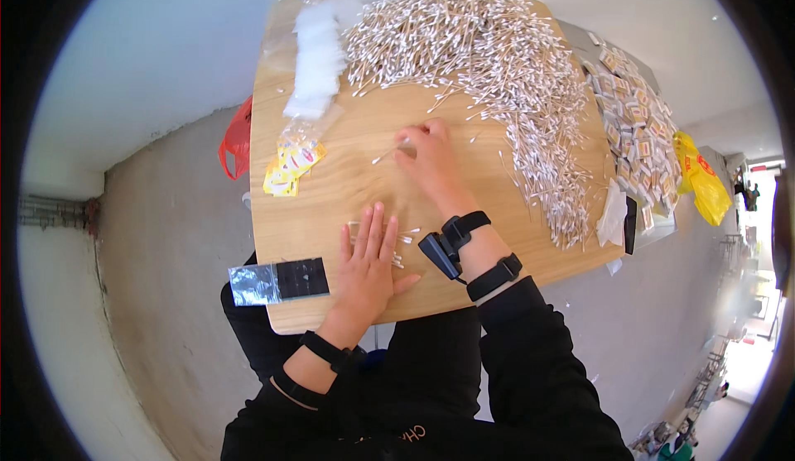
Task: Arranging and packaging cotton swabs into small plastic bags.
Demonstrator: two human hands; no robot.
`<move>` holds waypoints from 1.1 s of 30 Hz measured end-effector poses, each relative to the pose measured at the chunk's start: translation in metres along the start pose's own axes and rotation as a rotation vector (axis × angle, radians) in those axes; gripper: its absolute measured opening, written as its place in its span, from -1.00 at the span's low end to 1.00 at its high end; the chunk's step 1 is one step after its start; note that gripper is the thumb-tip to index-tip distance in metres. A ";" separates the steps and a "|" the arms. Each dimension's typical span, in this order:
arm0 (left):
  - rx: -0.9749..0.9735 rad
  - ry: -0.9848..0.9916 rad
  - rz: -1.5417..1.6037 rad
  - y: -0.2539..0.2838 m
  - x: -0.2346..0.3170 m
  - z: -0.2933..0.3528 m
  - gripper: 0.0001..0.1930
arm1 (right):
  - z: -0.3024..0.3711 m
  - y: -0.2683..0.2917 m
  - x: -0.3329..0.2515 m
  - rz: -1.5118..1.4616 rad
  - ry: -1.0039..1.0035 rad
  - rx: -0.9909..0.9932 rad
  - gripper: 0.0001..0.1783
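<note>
My right hand (435, 163) is over the middle of the table, thumb and fingers pinched on a cotton swab (378, 160) whose white tip points to the lower left. Flat on the wood near the front edge lies my left hand (367, 264), fingers stretched out. Several cotton swabs (406, 237) stick out from beneath and beside it, partly hidden by the palm. A large heap of loose cotton swabs (447, 35) covers the back of the table and curves down its right side.
White plastic bags (315, 60) are stacked at the back left, with yellow cards (290, 167) in front. A black-and-silver packet (300, 280) overhangs the left front edge. Right of the wooden table (348, 155) are many filled packs (638, 130) and a yellow bag (702, 181); a red bag (237, 142) hangs left.
</note>
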State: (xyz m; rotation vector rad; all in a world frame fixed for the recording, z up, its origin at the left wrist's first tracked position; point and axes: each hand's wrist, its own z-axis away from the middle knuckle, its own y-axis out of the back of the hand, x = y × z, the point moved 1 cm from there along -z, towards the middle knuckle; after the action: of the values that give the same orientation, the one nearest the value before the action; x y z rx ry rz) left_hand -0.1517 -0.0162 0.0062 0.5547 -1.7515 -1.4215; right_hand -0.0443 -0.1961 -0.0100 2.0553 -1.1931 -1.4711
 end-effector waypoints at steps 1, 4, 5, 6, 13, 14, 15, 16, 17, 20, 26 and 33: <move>-0.022 -0.026 0.000 0.001 0.001 -0.005 0.07 | 0.000 0.000 0.006 0.024 -0.043 -0.105 -0.73; 0.027 0.003 0.043 -0.001 -0.014 -0.018 0.00 | 0.008 0.003 -0.005 -0.018 -0.052 -0.416 -0.79; 0.038 -0.005 0.050 -0.004 -0.013 -0.023 0.00 | 0.014 0.013 -0.006 -0.052 -0.036 -0.622 -0.83; 0.053 0.016 0.043 -0.006 -0.014 -0.027 -0.05 | 0.015 0.017 -0.003 -0.040 -0.032 -0.617 -0.83; 0.069 0.035 0.049 -0.004 -0.004 -0.029 -0.21 | -0.035 0.011 0.062 -0.074 -0.306 0.051 -0.61; 0.069 0.041 0.042 -0.003 -0.006 -0.026 -0.21 | -0.046 0.010 0.057 0.053 -0.256 0.167 -0.58; 0.065 0.049 0.056 -0.003 -0.007 -0.022 -0.21 | -0.052 0.008 0.052 0.045 -0.254 0.165 -0.58; 0.062 0.057 0.072 -0.003 -0.009 -0.020 -0.21 | -0.058 0.008 0.048 0.108 -0.235 0.099 -0.59; 0.062 0.058 0.074 -0.003 -0.009 -0.021 -0.21 | -0.062 0.010 0.043 0.180 -0.216 0.032 -0.60; 0.076 0.054 0.083 -0.003 -0.008 -0.021 -0.21 | -0.066 -0.006 0.049 0.194 -0.224 -0.132 -0.63; 0.056 0.071 0.093 -0.002 -0.010 -0.023 -0.24 | 0.009 0.009 0.018 -0.047 -0.346 -0.061 -0.74; 0.102 0.066 0.100 -0.006 -0.010 -0.024 -0.25 | 0.069 0.052 0.032 -0.277 -0.423 -0.002 -0.80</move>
State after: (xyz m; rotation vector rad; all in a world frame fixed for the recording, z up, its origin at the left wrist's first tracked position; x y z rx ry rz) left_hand -0.1273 -0.0247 -0.0013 0.5543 -1.7810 -1.2372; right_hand -0.1249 -0.2388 -0.0217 2.0317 -1.0735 -2.1170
